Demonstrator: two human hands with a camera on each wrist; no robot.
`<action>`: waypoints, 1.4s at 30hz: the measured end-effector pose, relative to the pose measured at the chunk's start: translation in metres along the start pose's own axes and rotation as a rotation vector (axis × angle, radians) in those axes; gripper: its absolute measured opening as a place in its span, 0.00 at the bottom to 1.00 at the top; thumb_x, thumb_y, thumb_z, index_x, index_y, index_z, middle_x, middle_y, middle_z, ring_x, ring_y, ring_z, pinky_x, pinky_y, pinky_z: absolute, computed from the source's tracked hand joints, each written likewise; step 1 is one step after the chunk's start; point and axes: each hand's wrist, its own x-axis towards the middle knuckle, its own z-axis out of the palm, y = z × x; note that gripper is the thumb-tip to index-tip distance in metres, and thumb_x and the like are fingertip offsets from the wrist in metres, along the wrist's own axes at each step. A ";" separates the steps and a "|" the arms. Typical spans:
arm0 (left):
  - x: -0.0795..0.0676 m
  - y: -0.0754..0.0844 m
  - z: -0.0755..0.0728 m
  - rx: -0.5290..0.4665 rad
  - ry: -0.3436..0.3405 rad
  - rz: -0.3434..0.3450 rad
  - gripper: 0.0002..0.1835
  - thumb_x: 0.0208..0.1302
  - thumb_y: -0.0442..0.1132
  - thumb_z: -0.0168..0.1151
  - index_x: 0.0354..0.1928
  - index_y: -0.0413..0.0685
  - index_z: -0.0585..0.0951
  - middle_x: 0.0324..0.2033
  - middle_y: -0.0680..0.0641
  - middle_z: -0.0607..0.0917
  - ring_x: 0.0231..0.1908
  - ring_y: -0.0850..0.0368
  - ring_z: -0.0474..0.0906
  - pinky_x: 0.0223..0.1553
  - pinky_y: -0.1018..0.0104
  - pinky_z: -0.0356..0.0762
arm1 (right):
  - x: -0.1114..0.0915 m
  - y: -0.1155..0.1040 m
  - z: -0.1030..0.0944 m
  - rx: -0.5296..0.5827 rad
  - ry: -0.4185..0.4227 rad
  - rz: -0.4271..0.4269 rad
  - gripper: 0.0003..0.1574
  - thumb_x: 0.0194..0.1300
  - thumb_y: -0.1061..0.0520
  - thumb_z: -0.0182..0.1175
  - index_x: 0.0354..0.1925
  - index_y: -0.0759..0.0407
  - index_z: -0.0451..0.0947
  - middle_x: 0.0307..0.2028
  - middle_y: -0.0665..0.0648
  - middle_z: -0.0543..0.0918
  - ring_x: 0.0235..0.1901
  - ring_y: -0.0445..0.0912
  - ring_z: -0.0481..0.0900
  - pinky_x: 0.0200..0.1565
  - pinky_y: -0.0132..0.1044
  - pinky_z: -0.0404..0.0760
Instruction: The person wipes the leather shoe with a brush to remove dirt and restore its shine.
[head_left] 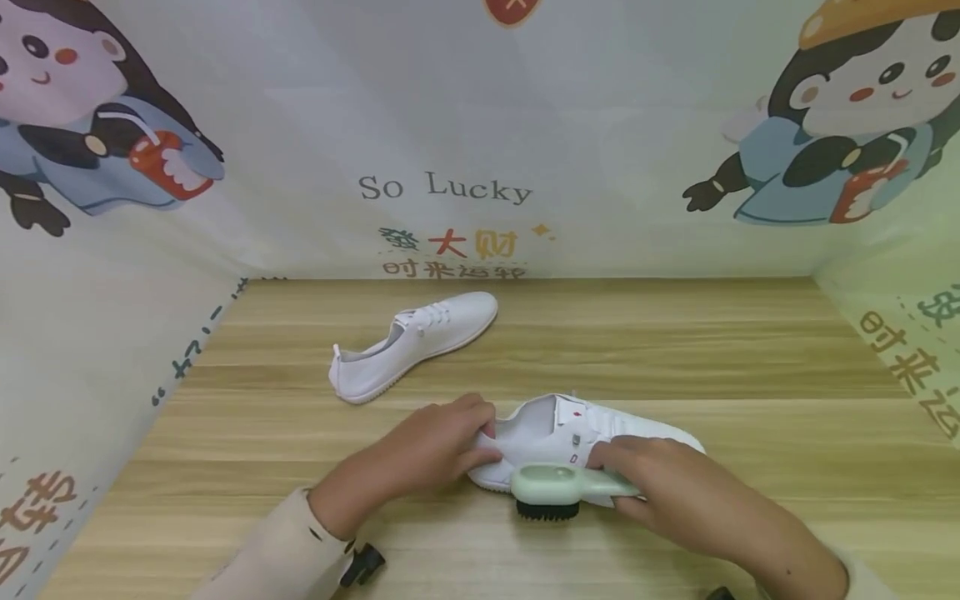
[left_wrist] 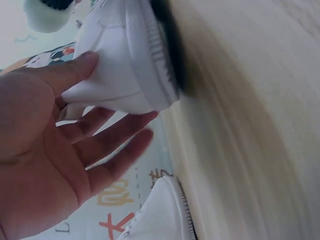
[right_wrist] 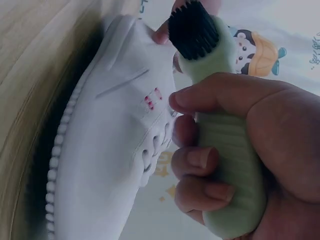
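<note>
A white lace-up shoe lies on the wooden table, its toe to the right. At its heel, my left hand pinches the shoe, thumb on the near side and fingers beyond, as the left wrist view also shows around the heel. My right hand grips the pale green handle of a scrub brush. The brush's black bristles point down, just in front of the shoe's near side. In the right wrist view, the bristles stand apart from the shoe's side.
Farther back on the table lies a second white shoe, left of the first and angled with its toe to the back right. A printed white sheet with cartoon figures walls the table at the back and both sides.
</note>
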 end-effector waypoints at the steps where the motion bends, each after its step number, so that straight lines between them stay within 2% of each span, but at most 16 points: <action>1: -0.004 -0.001 -0.002 -0.015 -0.005 0.008 0.10 0.67 0.49 0.65 0.36 0.55 0.75 0.36 0.57 0.77 0.28 0.63 0.71 0.31 0.68 0.71 | 0.001 -0.002 0.000 -0.001 0.010 -0.001 0.15 0.59 0.58 0.69 0.44 0.44 0.79 0.36 0.36 0.78 0.33 0.31 0.72 0.38 0.33 0.76; 4: -0.013 -0.005 -0.006 -0.091 -0.020 0.027 0.10 0.67 0.48 0.65 0.35 0.56 0.74 0.32 0.59 0.76 0.29 0.65 0.70 0.33 0.70 0.71 | 0.002 -0.008 0.001 0.001 0.042 0.001 0.12 0.64 0.49 0.67 0.46 0.44 0.80 0.35 0.36 0.76 0.31 0.30 0.70 0.36 0.31 0.75; 6: -0.017 -0.009 -0.008 -0.165 -0.037 0.029 0.10 0.68 0.47 0.65 0.34 0.56 0.74 0.31 0.59 0.76 0.30 0.66 0.70 0.34 0.71 0.71 | 0.004 -0.012 0.001 -0.002 0.053 0.004 0.16 0.68 0.41 0.63 0.50 0.43 0.80 0.36 0.38 0.76 0.31 0.30 0.70 0.35 0.31 0.76; 8: -0.020 -0.013 -0.009 -0.250 -0.060 0.020 0.09 0.69 0.46 0.64 0.35 0.56 0.73 0.31 0.59 0.77 0.32 0.66 0.72 0.35 0.71 0.72 | 0.005 -0.015 0.002 -0.008 0.062 0.004 0.20 0.70 0.38 0.59 0.54 0.44 0.79 0.37 0.39 0.77 0.32 0.30 0.71 0.35 0.31 0.76; 10: -0.020 -0.016 -0.009 -0.325 -0.094 -0.007 0.08 0.70 0.45 0.62 0.36 0.56 0.73 0.32 0.58 0.78 0.34 0.65 0.74 0.37 0.70 0.74 | 0.005 -0.017 0.003 -0.024 0.071 0.000 0.21 0.71 0.38 0.58 0.56 0.44 0.79 0.38 0.39 0.77 0.32 0.31 0.71 0.36 0.32 0.77; 13: -0.019 -0.022 -0.008 -0.410 -0.147 -0.046 0.05 0.74 0.44 0.57 0.39 0.56 0.72 0.33 0.56 0.78 0.35 0.61 0.75 0.36 0.69 0.75 | 0.006 -0.018 0.007 -0.046 0.108 -0.024 0.20 0.69 0.43 0.62 0.56 0.45 0.78 0.37 0.39 0.76 0.31 0.31 0.69 0.35 0.31 0.76; 17: -0.019 -0.026 -0.005 -0.473 -0.207 -0.084 0.05 0.74 0.45 0.56 0.43 0.57 0.70 0.35 0.54 0.79 0.37 0.60 0.75 0.38 0.67 0.75 | 0.011 -0.017 0.013 -0.067 0.180 -0.055 0.22 0.63 0.49 0.67 0.55 0.47 0.79 0.36 0.40 0.74 0.29 0.31 0.67 0.33 0.28 0.74; 21: -0.021 -0.026 -0.002 -0.460 -0.226 -0.105 0.21 0.63 0.52 0.69 0.48 0.61 0.68 0.40 0.56 0.81 0.40 0.63 0.79 0.42 0.68 0.77 | 0.017 -0.020 0.019 -0.057 0.244 -0.076 0.23 0.60 0.50 0.69 0.54 0.46 0.79 0.35 0.40 0.74 0.28 0.31 0.65 0.31 0.27 0.71; 24: -0.021 -0.025 0.000 -0.399 -0.196 -0.101 0.33 0.50 0.57 0.77 0.51 0.63 0.66 0.41 0.60 0.81 0.39 0.65 0.79 0.42 0.69 0.77 | 0.021 -0.023 0.023 -0.056 0.286 -0.100 0.24 0.61 0.50 0.70 0.56 0.45 0.80 0.36 0.42 0.76 0.29 0.32 0.67 0.30 0.27 0.71; 27: -0.020 -0.024 0.002 -0.337 -0.149 -0.090 0.37 0.44 0.59 0.80 0.52 0.63 0.66 0.41 0.63 0.80 0.39 0.66 0.79 0.43 0.68 0.75 | 0.025 -0.025 0.028 -0.087 0.342 -0.136 0.25 0.62 0.47 0.70 0.57 0.45 0.81 0.37 0.44 0.77 0.30 0.33 0.68 0.31 0.26 0.72; 32: -0.018 -0.021 0.001 -0.270 -0.099 -0.098 0.39 0.41 0.61 0.81 0.51 0.63 0.66 0.40 0.63 0.81 0.38 0.66 0.79 0.42 0.66 0.75 | 0.029 -0.028 0.032 -0.129 0.410 -0.165 0.25 0.63 0.44 0.68 0.58 0.45 0.82 0.36 0.45 0.77 0.30 0.34 0.69 0.32 0.26 0.72; 36: -0.018 -0.020 0.002 -0.267 -0.098 -0.108 0.39 0.42 0.61 0.80 0.50 0.62 0.66 0.37 0.61 0.81 0.35 0.65 0.78 0.38 0.67 0.75 | 0.028 -0.029 0.029 -0.137 0.384 -0.125 0.28 0.58 0.45 0.71 0.58 0.43 0.83 0.35 0.44 0.77 0.29 0.33 0.69 0.30 0.25 0.71; 42: -0.019 -0.019 0.005 -0.310 -0.136 -0.116 0.38 0.45 0.60 0.79 0.50 0.59 0.66 0.33 0.59 0.81 0.31 0.65 0.76 0.34 0.69 0.74 | 0.017 -0.024 0.014 -0.089 0.239 0.006 0.27 0.58 0.46 0.72 0.57 0.41 0.83 0.35 0.41 0.77 0.25 0.30 0.64 0.26 0.24 0.67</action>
